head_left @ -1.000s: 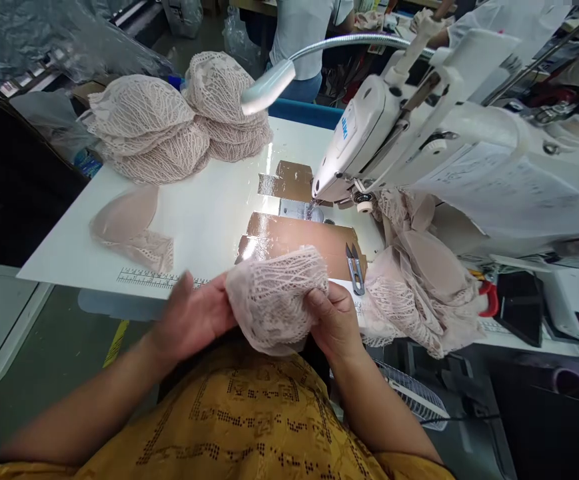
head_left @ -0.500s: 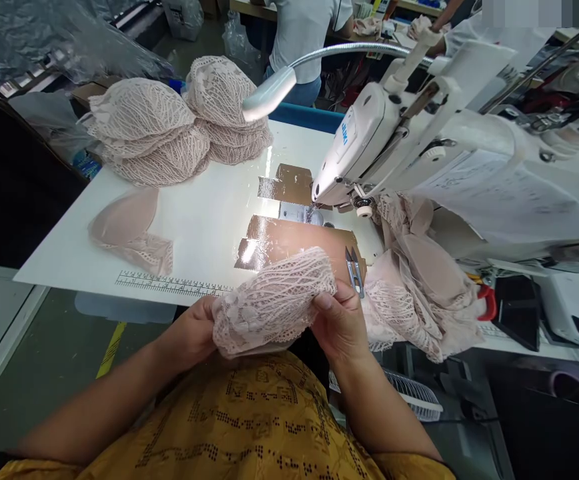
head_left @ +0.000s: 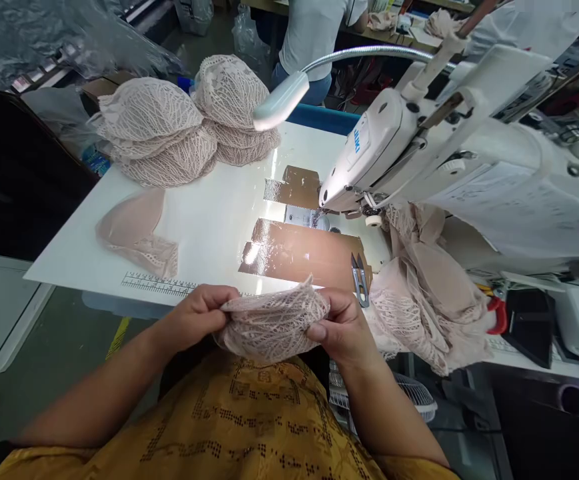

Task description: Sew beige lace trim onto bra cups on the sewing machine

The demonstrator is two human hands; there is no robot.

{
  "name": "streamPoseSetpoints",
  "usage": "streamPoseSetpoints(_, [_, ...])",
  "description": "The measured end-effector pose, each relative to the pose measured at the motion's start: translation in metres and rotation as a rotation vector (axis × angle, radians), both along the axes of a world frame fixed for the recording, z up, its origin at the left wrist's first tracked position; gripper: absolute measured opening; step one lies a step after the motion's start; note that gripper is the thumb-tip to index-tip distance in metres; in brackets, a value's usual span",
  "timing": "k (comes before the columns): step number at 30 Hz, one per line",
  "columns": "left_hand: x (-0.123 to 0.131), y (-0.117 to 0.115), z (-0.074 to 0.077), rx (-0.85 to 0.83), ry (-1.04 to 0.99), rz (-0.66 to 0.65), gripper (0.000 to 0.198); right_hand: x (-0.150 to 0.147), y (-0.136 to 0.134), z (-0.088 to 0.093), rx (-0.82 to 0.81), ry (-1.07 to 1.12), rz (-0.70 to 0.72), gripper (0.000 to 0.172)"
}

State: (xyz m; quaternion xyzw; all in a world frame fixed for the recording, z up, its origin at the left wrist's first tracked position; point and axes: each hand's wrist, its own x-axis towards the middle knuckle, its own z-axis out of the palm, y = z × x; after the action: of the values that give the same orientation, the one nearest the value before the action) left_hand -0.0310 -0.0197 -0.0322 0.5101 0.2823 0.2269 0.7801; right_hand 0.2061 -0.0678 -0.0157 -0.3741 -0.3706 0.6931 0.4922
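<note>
Between my two hands, in front of my body at the table's near edge, is a pale pink lace bra cup (head_left: 274, 323). My left hand (head_left: 196, 319) pinches its left end between thumb and fingers. Its right end is gripped by my right hand (head_left: 342, 327), thumb on top. Just beyond my right hand, a pair of thread snips (head_left: 360, 280) lies on brown tape (head_left: 304, 250). Past the tape stands a white sewing machine (head_left: 364, 153), its needle area lit by a lamp (head_left: 282, 100).
Stacked lace cups (head_left: 154, 130) sit at the back left of the white table (head_left: 204, 213). A single beige cup piece (head_left: 134, 227) lies nearer, above a printed ruler (head_left: 156, 283). Sewn lace pieces (head_left: 424, 293) are heaped at right. A person (head_left: 309, 40) sits beyond.
The lace cup has been tilted and folded, its edge now turned up toward me. My left hand has risen slightly, and the camera view has shifted a little left.
</note>
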Motion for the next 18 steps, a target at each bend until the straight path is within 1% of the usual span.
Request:
streamPoseSetpoints(3, [-0.015, 0.013, -0.001, 0.064, 0.058, 0.193, 0.018, 0.012, 0.0, 0.0, 0.026, -0.011, 0.029, 0.025])
streamPoseSetpoints(5, [-0.023, 0.021, 0.002, 0.103, 0.036, 0.344, 0.02, 0.017, 0.002, 0.001, 0.044, 0.001, 0.072, 0.03])
streamPoseSetpoints(6, [-0.025, 0.025, 0.005, 0.13, 0.005, 0.399, 0.02, 0.019, 0.003, 0.003, 0.058, -0.001, 0.107, 0.03])
streamPoseSetpoints(7, [-0.025, 0.027, 0.009, 0.167, -0.027, 0.412, 0.017, 0.019, 0.005, 0.006, 0.073, -0.012, 0.149, 0.03])
streamPoseSetpoints(8, [-0.023, 0.029, 0.014, 0.216, -0.056, 0.379, 0.012, 0.018, 0.009, 0.009, 0.086, -0.033, 0.197, 0.028])
streamPoseSetpoints(9, [-0.019, 0.03, 0.019, 0.268, -0.069, 0.309, 0.013, 0.017, 0.012, 0.013, 0.097, -0.058, 0.245, 0.025])
streamPoseSetpoints(10, [-0.014, 0.031, 0.024, 0.31, -0.064, 0.211, 0.027, 0.015, 0.017, 0.017, 0.11, -0.083, 0.279, 0.022])
streamPoseSetpoints(11, [-0.007, 0.032, 0.029, 0.339, -0.046, 0.101, 0.046, 0.012, 0.021, 0.02, 0.124, -0.108, 0.299, 0.019])
streamPoseSetpoints(12, [0.0, 0.032, 0.033, 0.349, -0.025, -0.004, 0.063, 0.01, 0.026, 0.023, 0.142, -0.136, 0.304, 0.017])
streamPoseSetpoints(13, [0.007, 0.033, 0.035, 0.336, -0.001, -0.086, 0.071, 0.009, 0.03, 0.025, 0.163, -0.172, 0.297, 0.015])
streamPoseSetpoints(14, [0.013, 0.035, 0.037, 0.307, 0.02, -0.137, 0.071, 0.008, 0.034, 0.026, 0.182, -0.223, 0.279, 0.014])
streamPoseSetpoints(15, [0.019, 0.036, 0.037, 0.269, 0.034, -0.158, 0.065, 0.007, 0.038, 0.026, 0.198, -0.285, 0.252, 0.014])
streamPoseSetpoints(16, [0.025, 0.037, 0.035, 0.231, 0.043, -0.153, 0.054, 0.007, 0.041, 0.025, 0.208, -0.355, 0.222, 0.014])
streamPoseSetpoints(18, [0.031, 0.04, 0.032, 0.194, 0.067, -0.098, 0.035, 0.007, 0.045, 0.022, 0.235, -0.465, 0.146, 0.017])
